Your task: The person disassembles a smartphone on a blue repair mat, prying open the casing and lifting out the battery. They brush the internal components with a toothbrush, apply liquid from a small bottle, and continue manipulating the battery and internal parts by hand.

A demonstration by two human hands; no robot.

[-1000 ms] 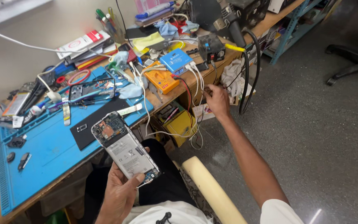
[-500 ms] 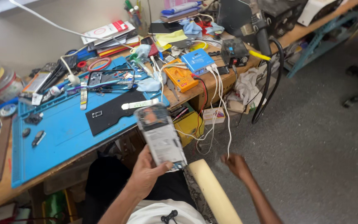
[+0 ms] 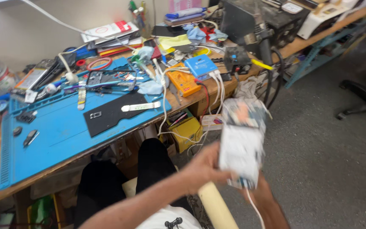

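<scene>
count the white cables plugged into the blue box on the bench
2 that I can make out: both leave the right end of the blue box, side by side, and droop over the bench edge. More may be hidden in the tangle.

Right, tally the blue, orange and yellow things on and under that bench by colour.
Blue: 2, the big blue rubber work mat and the small blue plastic box
Orange: 1, the orange handheld meter
Yellow: 1, the yellow box under the bench
Total: 4
</scene>
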